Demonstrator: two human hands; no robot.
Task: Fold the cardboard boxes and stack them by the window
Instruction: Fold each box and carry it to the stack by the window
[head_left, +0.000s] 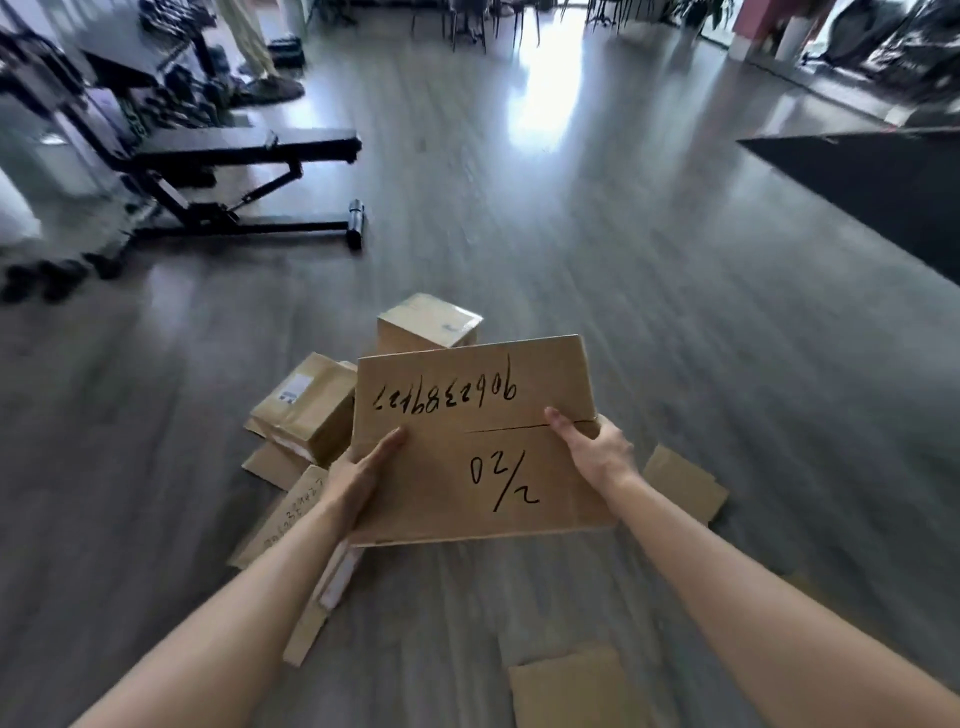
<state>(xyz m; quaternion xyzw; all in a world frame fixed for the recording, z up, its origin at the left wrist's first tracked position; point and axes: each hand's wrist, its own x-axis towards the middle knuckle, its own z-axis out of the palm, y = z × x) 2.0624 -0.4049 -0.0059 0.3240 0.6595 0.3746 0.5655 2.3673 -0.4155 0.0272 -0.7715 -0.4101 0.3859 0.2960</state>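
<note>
I hold a brown cardboard box (475, 441) above the floor, its closed top flaps marked with black handwritten numbers. My left hand (363, 475) grips its left side with the thumb on top. My right hand (597, 449) grips the right side, thumb laid along the flap seam. Beyond it a small folded box (428, 322) stands on the floor. To the left lies a taped box (306, 410) on flattened cardboard (283, 525).
More flat cardboard pieces lie at the right (685, 480) and near the bottom edge (571, 686). A black weight bench (234, 171) stands at the left on the grey floor, a dark mat (872, 182) at the right. A person's legs (254, 47) show far back.
</note>
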